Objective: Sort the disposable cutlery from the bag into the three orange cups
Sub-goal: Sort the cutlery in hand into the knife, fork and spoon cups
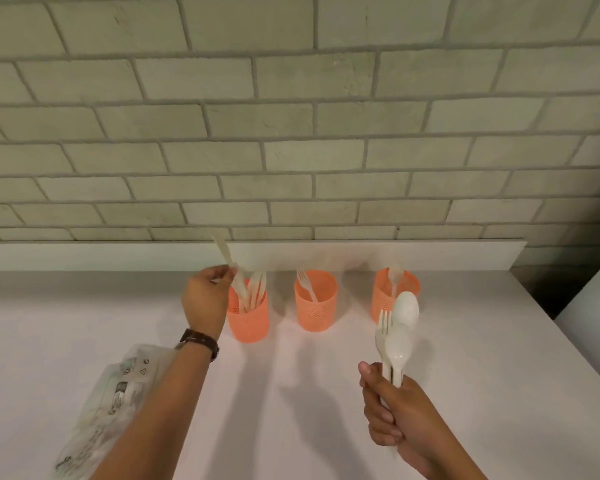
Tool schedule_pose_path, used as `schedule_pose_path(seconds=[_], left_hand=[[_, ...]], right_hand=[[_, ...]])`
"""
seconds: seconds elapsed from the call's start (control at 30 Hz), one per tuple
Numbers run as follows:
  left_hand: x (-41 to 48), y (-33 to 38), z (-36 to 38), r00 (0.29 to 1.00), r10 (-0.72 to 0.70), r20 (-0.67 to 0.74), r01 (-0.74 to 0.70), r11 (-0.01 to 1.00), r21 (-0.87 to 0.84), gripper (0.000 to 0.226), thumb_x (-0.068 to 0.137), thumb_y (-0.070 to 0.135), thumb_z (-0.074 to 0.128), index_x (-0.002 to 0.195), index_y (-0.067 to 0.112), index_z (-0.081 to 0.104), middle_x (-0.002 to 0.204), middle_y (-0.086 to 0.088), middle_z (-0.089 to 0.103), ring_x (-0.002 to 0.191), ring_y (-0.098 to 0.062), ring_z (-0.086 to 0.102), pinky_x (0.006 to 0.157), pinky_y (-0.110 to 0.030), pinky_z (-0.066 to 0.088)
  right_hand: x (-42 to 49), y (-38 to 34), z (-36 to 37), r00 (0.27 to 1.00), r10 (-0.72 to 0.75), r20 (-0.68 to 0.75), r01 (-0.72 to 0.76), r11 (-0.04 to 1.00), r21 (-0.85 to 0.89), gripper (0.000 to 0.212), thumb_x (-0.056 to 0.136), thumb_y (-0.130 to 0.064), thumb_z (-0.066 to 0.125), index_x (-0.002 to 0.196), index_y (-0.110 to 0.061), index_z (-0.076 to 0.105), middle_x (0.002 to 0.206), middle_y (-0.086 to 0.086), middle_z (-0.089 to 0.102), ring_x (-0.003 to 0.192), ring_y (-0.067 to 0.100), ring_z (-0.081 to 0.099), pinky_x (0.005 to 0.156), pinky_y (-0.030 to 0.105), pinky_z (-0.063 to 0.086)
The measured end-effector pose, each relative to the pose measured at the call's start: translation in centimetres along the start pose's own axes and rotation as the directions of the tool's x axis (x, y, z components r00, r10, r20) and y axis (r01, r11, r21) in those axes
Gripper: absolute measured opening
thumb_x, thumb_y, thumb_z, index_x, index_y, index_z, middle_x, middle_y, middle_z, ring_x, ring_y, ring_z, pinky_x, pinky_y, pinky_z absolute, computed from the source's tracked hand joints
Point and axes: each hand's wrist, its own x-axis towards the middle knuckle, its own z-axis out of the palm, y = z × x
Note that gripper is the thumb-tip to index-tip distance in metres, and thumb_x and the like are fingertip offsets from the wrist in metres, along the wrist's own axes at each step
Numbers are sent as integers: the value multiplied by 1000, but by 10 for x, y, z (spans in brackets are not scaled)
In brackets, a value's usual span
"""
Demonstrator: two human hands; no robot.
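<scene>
Perforated orange cups [315,301] (cylindrical) hold pale cutlery [253,291].

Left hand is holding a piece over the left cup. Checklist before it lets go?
1. Left hand pinches white piece over left cup: ok.
2. Piece matches that cup's contents: cannot tell, blurred.
3. Middle cup holds a fork, right cup a spoon: ok.
4. All three cups upright: ok.
5. Right hand grips remaining cutlery: ok.
6. Bag emptied: cannot tell.
</scene>
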Motion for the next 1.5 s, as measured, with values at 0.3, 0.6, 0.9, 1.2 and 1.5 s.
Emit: schedule_pose_path(seconds=[0.3,0.6,0.9,1.2,1.5], left_hand=[[-69,8,16,988,28,154,-17,997,-69,27,82,19,68,108,17,68,101,-3,65,84,-18,57,70,-18,40],[-193,39,16,872,127,474,11,961,-278,16,61,43,77,76,42,71,84,21,66,77,-2,52,63,-5,37],[-210,47,25,910,-19,413,149,947,-286,9,70,25,79,66,31,72,69,20,68,63,-1,51,58,-8,40],[-197,45,22,883,62,465,74,960,-269,24,82,14,66,58,11,67,52,-6,62,44,-5,48,50,-10,38],[-160,59,48,859,6,513,237,882,-408,25,88,15,59,64,12,64,50,9,52,47,-4,50,60,-27,46]], right_hand=[[5,0,2,998,-38,-54,34,997,-74,50,79,-16,73,59,-18,27,49,-1,22,39,13,16,40,19,19],[4,9,8,975,-157,-157,95,934,-345,23,73,-10,62,76,-14,40,58,1,40,44,13,36,41,24,32],[-2,22,28,962,-242,-123,186,917,-353,18,93,4,43,88,-12,50,91,6,61,75,5,67,61,13,53],[-1,17,21,984,-177,-12,141,822,-552,23,81,-15,58,97,-18,42,83,3,58,51,10,55,49,23,47],[-9,0,-22,991,2,-133,0,1000,12,29,100,-31,30,86,-9,43,63,6,48,39,16,29,44,24,25]])
